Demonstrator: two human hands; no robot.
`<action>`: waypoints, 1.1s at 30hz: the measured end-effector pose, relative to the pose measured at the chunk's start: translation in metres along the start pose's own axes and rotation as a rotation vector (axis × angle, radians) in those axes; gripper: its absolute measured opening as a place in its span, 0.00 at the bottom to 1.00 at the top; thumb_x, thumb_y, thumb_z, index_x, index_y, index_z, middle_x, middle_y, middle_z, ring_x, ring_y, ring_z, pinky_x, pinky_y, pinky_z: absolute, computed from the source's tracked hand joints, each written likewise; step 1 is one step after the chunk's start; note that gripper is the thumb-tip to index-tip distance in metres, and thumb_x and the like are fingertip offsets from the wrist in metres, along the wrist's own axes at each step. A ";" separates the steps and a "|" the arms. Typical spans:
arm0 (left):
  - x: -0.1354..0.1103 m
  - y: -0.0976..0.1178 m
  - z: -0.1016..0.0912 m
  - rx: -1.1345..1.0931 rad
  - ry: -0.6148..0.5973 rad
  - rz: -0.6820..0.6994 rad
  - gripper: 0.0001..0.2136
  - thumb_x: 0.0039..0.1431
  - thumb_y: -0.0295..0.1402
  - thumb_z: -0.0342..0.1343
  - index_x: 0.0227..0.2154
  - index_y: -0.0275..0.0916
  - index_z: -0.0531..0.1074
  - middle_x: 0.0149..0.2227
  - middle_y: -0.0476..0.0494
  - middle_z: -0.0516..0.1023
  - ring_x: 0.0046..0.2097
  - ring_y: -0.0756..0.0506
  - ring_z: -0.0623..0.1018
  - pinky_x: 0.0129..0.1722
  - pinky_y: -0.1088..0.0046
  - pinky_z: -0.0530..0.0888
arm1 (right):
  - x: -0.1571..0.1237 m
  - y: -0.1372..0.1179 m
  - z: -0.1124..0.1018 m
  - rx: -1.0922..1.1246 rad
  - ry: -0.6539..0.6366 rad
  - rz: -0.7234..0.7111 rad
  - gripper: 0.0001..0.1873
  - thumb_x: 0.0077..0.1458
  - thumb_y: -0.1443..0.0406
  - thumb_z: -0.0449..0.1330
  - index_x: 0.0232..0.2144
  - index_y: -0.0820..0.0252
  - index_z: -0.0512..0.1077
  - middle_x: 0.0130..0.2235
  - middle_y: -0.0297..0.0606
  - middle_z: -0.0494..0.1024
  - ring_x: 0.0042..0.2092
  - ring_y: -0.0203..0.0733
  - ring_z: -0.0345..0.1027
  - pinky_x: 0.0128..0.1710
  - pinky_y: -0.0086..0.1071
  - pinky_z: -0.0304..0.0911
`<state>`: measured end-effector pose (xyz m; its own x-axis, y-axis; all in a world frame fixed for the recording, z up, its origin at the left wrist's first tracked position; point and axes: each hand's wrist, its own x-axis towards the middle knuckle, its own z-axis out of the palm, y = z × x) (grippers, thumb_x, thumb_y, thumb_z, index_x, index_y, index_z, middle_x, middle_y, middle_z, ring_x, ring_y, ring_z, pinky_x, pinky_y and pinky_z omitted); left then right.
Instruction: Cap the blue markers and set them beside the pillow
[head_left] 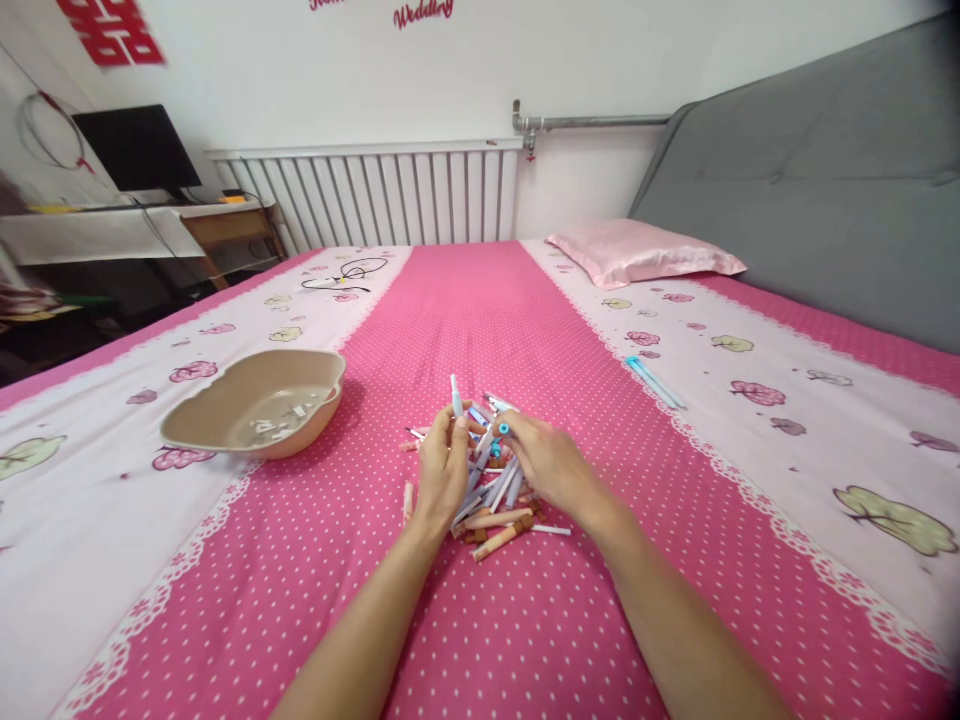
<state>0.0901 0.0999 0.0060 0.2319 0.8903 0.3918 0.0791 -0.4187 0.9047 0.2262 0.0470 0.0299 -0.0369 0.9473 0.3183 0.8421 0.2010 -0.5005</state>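
My left hand (442, 472) is closed on a pale pen part (456, 396), its narrow white tip pointing up above the fingers. Just to its right, my right hand (553, 462) is pinched around a pen piece with a bright blue round end (503, 429); most of that piece is hidden by the fingers. Below and between both hands lies a loose pile of pen parts (499, 490) in white, lilac, peach and brown, lying crosswise over each other on the pink dotted bedspread (480, 330).
A beige basin (217, 410) holding small white pieces (281, 425) stands at the left. Two light-blue sticks (655, 382) lie at the right. Farther off are a black cable (352, 275), a pink pillow (641, 252), a grey headboard (817, 170) and a radiator (375, 190).
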 end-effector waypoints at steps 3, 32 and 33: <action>-0.002 -0.001 0.001 0.094 -0.075 0.026 0.12 0.62 0.37 0.43 0.42 0.37 0.66 0.32 0.47 0.72 0.29 0.50 0.69 0.30 0.75 0.67 | 0.003 0.002 -0.005 0.339 0.208 0.048 0.10 0.57 0.65 0.51 0.42 0.57 0.65 0.39 0.39 0.75 0.40 0.40 0.70 0.41 0.33 0.62; -0.004 0.000 0.001 0.508 -0.308 0.276 0.12 0.63 0.31 0.40 0.44 0.37 0.66 0.37 0.43 0.74 0.39 0.46 0.72 0.39 0.70 0.66 | 0.006 0.007 -0.005 0.859 0.413 0.118 0.15 0.51 0.61 0.59 0.42 0.58 0.68 0.36 0.37 0.73 0.39 0.38 0.69 0.42 0.35 0.65; -0.004 0.000 0.001 0.510 -0.308 0.272 0.12 0.63 0.31 0.40 0.44 0.37 0.66 0.37 0.43 0.74 0.39 0.46 0.72 0.39 0.70 0.65 | 0.006 0.008 -0.005 0.860 0.410 0.117 0.15 0.51 0.61 0.59 0.43 0.58 0.68 0.36 0.37 0.74 0.39 0.38 0.69 0.42 0.35 0.65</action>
<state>0.0904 0.0960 0.0038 0.5699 0.6803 0.4608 0.4108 -0.7216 0.5572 0.2350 0.0530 0.0316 0.3503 0.8449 0.4042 0.1392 0.3798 -0.9145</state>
